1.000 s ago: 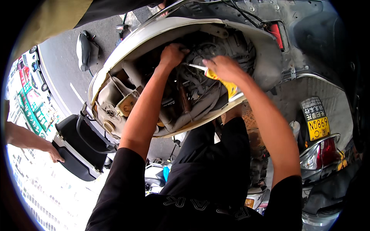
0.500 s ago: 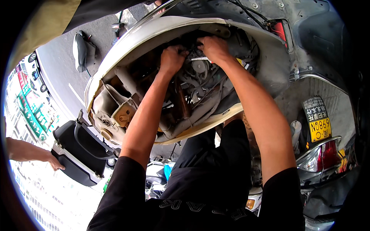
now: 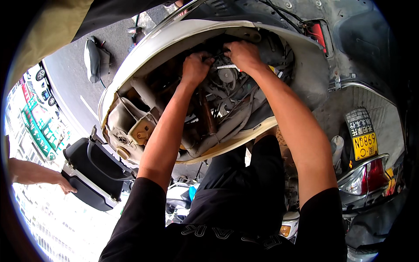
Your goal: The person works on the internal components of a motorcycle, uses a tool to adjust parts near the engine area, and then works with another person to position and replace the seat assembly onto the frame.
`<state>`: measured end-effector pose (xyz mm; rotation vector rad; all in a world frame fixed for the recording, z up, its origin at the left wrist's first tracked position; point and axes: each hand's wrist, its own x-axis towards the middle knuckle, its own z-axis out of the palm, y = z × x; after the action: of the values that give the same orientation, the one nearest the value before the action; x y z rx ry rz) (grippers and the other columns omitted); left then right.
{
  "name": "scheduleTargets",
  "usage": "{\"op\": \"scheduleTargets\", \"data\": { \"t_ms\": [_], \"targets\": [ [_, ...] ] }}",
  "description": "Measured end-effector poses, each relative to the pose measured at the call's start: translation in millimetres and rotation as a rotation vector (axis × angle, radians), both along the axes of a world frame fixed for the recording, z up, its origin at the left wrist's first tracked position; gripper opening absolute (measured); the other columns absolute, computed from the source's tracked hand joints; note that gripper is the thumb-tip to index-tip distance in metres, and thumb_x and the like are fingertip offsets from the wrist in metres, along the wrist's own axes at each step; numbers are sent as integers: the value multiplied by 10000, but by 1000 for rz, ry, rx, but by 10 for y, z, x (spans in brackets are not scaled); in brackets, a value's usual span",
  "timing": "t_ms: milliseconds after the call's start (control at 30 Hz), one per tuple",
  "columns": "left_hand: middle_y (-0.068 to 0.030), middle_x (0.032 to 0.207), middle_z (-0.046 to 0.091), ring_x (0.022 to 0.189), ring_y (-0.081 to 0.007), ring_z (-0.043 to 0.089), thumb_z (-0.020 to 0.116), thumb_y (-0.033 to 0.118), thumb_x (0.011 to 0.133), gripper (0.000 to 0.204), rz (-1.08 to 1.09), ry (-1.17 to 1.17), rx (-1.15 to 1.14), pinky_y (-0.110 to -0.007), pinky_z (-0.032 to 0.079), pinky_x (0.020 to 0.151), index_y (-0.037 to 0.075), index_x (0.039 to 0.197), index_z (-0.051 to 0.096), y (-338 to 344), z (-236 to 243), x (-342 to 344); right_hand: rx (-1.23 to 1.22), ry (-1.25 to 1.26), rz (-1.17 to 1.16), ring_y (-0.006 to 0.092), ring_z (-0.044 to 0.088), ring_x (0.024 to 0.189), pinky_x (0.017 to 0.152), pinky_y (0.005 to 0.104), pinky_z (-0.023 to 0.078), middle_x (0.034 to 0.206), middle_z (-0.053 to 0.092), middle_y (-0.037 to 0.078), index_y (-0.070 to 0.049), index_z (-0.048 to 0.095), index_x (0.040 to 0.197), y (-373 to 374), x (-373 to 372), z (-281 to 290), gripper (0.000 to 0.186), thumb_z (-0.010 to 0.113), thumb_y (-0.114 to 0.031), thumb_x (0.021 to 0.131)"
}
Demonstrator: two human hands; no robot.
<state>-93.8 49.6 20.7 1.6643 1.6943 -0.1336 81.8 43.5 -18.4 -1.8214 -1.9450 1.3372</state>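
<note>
Both hands reach into the open body of a scooter (image 3: 203,27), inside its pale shell. My left hand (image 3: 197,67) is closed, thumb toward the right, with its fingertips against dark parts at the far side. Just right of it, my right hand (image 3: 242,55) pinches at the same dark spot. A thin dark piece seems to run between the fingertips, but its kind cannot be made out. Below my right hand lies a thin white strip (image 3: 226,67), beside a round grey engine part (image 3: 226,76). Hoses and cables (image 3: 238,107) run beneath my wrists.
A tan filler cap (image 3: 122,152) sits at the shell's left end. Farther left, another person's hand (image 3: 65,182) rests on a black scooter seat (image 3: 94,174). A red part (image 3: 315,34) is at upper right, a tail light (image 3: 374,175) at lower right.
Both hands stay at the same spot, with only slight finger movement. The view has shifted a little, so the surroundings sit slightly farther right.
</note>
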Motion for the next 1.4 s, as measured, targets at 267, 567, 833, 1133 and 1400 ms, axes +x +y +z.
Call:
{"op": "scheduleTargets", "data": {
  "t_ms": [267, 567, 833, 1133, 1400],
  "targets": [
    [-176, 873, 652, 844, -307, 633, 629, 220, 782, 224, -96, -5, 19, -358, 474, 750, 68, 942, 666, 2, -25, -74, -28, -16, 45, 279, 626, 842, 691, 394, 485, 854, 662, 100, -172, 653, 1011, 1, -4, -46, 224, 598, -241, 806],
    [-167, 897, 646, 874, -333, 615, 639, 239, 765, 214, 2, 19, -49, -382, 481, 767, 120, 939, 673, 21, 46, -196, -30, -4, 72, 304, 611, 880, 724, 409, 474, 910, 651, 121, -170, 633, 1054, 1, 9, -68, 278, 596, -297, 809],
    [-163, 869, 659, 839, -266, 644, 637, 220, 787, 239, 55, 32, -68, -318, 472, 743, 58, 959, 667, 10, 45, -147, -6, -15, 7, 286, 631, 817, 672, 402, 485, 806, 661, 103, -161, 660, 971, 2, 10, -25, 201, 600, -250, 801],
    [-154, 794, 663, 754, -260, 650, 655, 210, 763, 214, 11, 8, 41, -327, 480, 684, 40, 891, 679, -47, -62, -18, 8, -17, 12, 288, 630, 820, 697, 403, 485, 810, 661, 110, -146, 660, 977, -8, 13, -21, 214, 600, -254, 803],
    [-140, 742, 660, 695, -208, 644, 658, 192, 759, 202, 39, -28, 26, -309, 475, 640, 27, 875, 676, -28, -115, -8, -18, 26, -2, 287, 630, 819, 686, 408, 487, 808, 660, 109, -149, 660, 981, 5, -6, -67, 216, 610, -252, 798]
  ]
}}
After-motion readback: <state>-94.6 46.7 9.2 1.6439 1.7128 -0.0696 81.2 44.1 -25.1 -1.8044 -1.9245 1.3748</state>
